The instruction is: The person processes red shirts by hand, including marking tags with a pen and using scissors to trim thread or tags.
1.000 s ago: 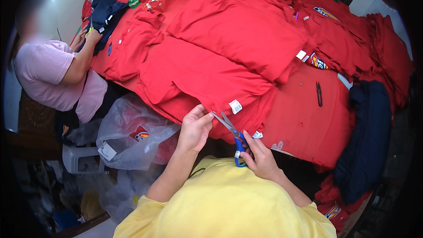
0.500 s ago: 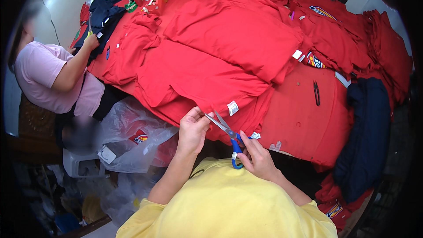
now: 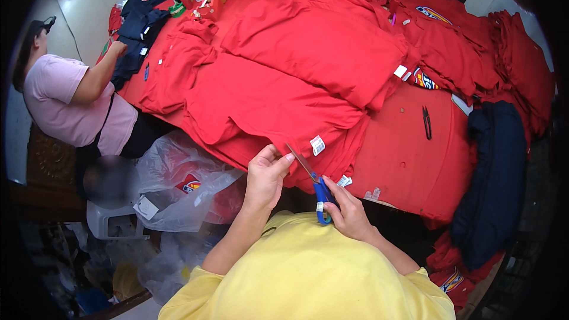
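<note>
Blue-handled scissors [image 3: 323, 195] are in my right hand [image 3: 349, 210], its fingers around the handles. Their blades lie close together, pointing up and left with the tip beside my left fingertips. My left hand [image 3: 267, 178] is closed in a pinch at the near edge of a red shirt [image 3: 267, 104]; whether a loose thread is in it too is too small to tell. A white label [image 3: 317, 145] sticks out from the red cloth just past the blades. Another white tag [image 3: 345, 181] lies beside my right hand.
Red shirts [image 3: 320, 47] pile over the table. Black thread snips [image 3: 427, 122] and a dark navy garment roll [image 3: 492, 184] are at the right. A co-worker in pink [image 3: 65, 95] stands left by navy garments [image 3: 139, 38]. A plastic bag [image 3: 178, 184] hangs below the table edge.
The scissor blades have gone from spread to nearly together. My left hand has shifted slightly right. The co-worker's hand has lifted up and left, away from the navy garments.
</note>
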A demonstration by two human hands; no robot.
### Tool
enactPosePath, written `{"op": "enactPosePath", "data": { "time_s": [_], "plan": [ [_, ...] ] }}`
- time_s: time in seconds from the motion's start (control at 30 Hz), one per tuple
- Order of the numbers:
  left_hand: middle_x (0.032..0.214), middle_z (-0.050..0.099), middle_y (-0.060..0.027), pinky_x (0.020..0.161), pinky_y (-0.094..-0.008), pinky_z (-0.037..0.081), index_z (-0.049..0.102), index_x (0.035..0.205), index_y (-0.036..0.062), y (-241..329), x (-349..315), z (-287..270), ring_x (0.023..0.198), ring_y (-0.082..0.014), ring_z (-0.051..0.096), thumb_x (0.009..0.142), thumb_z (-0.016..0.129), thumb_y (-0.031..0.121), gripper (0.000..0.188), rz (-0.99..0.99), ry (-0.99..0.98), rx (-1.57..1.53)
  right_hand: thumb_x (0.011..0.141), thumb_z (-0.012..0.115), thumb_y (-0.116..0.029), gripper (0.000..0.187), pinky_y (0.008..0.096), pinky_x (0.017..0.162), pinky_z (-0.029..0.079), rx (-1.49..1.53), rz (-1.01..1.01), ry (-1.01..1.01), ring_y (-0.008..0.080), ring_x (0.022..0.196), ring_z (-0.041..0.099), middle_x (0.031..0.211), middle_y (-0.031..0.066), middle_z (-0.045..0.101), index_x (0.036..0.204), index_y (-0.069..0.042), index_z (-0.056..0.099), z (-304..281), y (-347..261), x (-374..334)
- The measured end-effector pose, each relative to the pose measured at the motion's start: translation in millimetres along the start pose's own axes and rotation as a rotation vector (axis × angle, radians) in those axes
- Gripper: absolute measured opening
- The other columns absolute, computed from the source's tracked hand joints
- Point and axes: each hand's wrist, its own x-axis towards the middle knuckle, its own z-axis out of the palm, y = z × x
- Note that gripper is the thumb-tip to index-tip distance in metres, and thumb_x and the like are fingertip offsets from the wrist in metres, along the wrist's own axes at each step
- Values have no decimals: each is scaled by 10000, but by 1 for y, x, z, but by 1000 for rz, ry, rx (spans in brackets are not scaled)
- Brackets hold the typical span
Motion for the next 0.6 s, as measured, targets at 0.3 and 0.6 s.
{"op": "enactPosePath", "data": {
  "time_s": [0.3,0.6],
  "plan": [
    [1112,601,-101,877,-282,495,533,1153,-18,3,-5,4,1004,-162,597,848,582,-67,313,46,-12,28,890,571,-69,528,333,830,482,157,74,-47,280,957,618,1147,223,578,1378,15,387,-1,-1,-1],
    [1140,585,-90,836,-262,510,480,1255,-7,9,-17,10,1026,-147,589,839,587,-78,436,38,-52,100,885,602,-113,558,274,808,480,501,368,-158,152,892,603,1073,159,614,1403,-57,399,-10,0,8]
  ]
}}
